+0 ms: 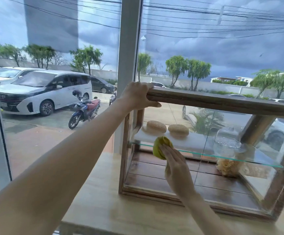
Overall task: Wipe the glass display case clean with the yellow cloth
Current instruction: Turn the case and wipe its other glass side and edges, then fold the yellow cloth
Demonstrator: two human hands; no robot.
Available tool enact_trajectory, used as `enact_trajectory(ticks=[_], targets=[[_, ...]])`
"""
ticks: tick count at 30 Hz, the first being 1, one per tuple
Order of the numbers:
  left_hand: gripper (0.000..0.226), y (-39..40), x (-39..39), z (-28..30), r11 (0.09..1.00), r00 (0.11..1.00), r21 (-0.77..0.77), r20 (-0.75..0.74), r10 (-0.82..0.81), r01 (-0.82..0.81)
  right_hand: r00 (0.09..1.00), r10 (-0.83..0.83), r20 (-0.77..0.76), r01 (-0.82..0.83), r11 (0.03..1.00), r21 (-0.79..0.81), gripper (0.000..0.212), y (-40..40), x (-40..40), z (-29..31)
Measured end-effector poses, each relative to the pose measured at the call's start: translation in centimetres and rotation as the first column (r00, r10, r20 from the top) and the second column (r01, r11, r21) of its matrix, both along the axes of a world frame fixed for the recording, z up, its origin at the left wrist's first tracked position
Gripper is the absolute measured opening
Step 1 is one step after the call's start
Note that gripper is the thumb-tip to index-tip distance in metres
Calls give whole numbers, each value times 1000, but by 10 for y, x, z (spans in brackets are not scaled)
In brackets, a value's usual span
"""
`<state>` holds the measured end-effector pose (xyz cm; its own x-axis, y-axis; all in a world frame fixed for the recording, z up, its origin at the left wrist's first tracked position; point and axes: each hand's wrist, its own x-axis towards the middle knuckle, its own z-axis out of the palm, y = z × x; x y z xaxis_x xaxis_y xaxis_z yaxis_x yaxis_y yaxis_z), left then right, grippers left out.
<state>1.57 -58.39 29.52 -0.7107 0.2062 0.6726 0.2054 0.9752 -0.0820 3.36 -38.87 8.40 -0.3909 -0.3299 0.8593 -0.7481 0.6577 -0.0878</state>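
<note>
Fingers of the right hand (176, 167) are flat and close together, pinning the bunched yellow cloth (162, 147) against the front glass of the display case (205, 203), about level with the left end of the glass shelf (249, 159). Left hand (136, 96) has fingers wrapped over the case's top left corner, thumb under the wooden rail, bracing it. Case sits on a pale wood surface (104, 200), hard up by the big window (53, 65); whether the two touch, can't tell. Inside: a tray (193, 144) with two round buns (156, 126), a clear dome cover (227, 138), and something pale and frilly (229, 167) on the case floor, too blurred to name. Cloth is a small wad, so contact patch is small. Risks: hard push on the pane shifts or tips the case if the left-hand brace slips; the wad rolling out from under flat fingers leaves skin smears on the glass; most of the front pane to the right looks unwiped, so streaks likely if strokes don't overlap.
</note>
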Motion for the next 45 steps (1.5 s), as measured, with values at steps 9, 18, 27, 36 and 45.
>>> enact_trajectory(ticks=[9,18,27,36,45], targets=[[62,7,27,-8,895,960,351,-55,-273,274,985,-29,-173,-44,914,-404,35,11,-3,91],[35,24,51,-11,840,937,453,25,-348,299,974,36,-223,-152,834,-531,19,-16,7,110],[24,39,62,-23,738,931,598,-37,-363,312,976,99,-193,-188,829,-527,19,-16,15,112],[14,42,52,-38,578,869,732,-38,-493,360,995,90,41,-48,803,-595,20,5,27,98],[10,62,54,-44,298,617,896,35,-787,329,440,783,439,135,426,-895,53,32,35,105]])
